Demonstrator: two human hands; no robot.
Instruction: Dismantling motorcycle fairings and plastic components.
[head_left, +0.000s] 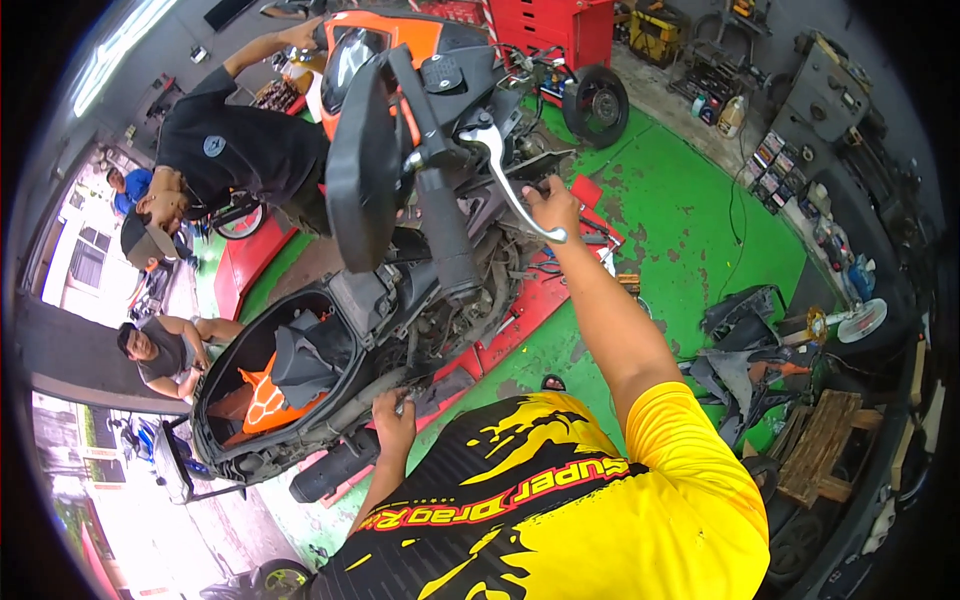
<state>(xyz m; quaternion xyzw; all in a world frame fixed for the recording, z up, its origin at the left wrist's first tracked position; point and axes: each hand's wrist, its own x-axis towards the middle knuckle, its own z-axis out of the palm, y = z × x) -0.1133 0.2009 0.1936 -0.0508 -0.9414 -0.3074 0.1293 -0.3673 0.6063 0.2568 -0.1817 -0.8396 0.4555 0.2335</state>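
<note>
My right hand (550, 205) reaches beneath the silver brake lever (492, 160) of a partly stripped scooter (360, 290), its fingers curled at dark parts; what they grip is unclear. My left hand (394, 420) is closed on a small metallic item, hard to make out, beside the scooter's lower side. Above the scooter are a black handgrip (448, 240), a mirror (360, 170) and orange front bodywork (400, 35). An open black storage bucket (230, 400) holds loose orange and black panels (275, 400). The scooter stands on a red lift (595, 235).
A co-worker in black (240, 150) leans at the scooter's front left; another person (170, 355) crouches behind the storage bucket, a third (130, 190) is farther left. Right are a red tool chest (550, 30), loose wheel (597, 105), removed panels (745, 370), fan (860, 320) and wooden crate (815, 445).
</note>
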